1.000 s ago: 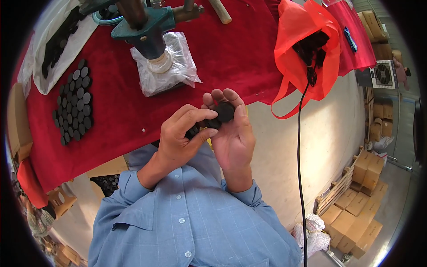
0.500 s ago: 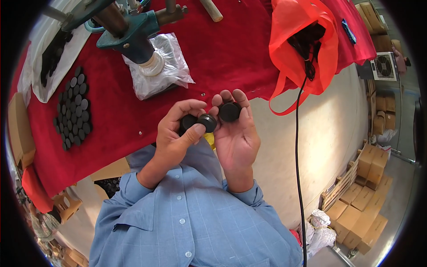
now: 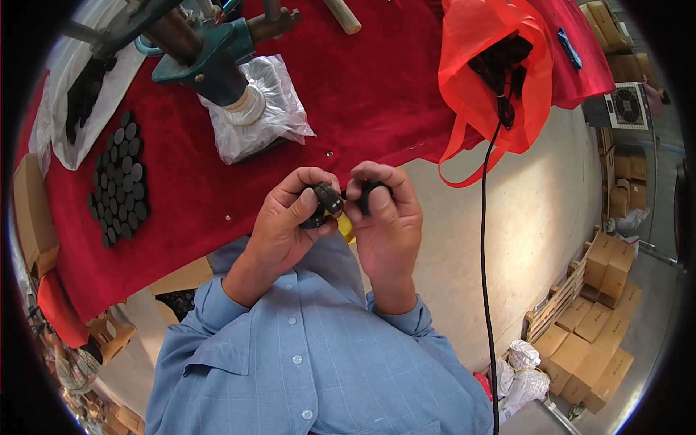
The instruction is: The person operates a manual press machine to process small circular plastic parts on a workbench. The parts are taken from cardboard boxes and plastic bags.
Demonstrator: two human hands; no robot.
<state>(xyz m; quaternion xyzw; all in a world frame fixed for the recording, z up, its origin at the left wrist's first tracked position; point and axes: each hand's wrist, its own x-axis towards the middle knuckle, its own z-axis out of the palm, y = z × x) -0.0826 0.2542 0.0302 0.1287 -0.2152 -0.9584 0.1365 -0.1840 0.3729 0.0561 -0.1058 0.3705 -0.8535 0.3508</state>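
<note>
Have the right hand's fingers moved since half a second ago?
Yes, the right hand has curled its fingers around the black disc, drawing them back toward the blue shirt, so they reach less far over the red tablecloth.

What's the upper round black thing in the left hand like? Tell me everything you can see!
The round black piece is short and thick, with light gleaming on its edge. Whether it's plastic or metal, I can't tell. It tilts, its edge partly showing, held by the left hand, whose thumb and fingers partly hide it. A second black piece sits just below, seemingly touching it.
</note>
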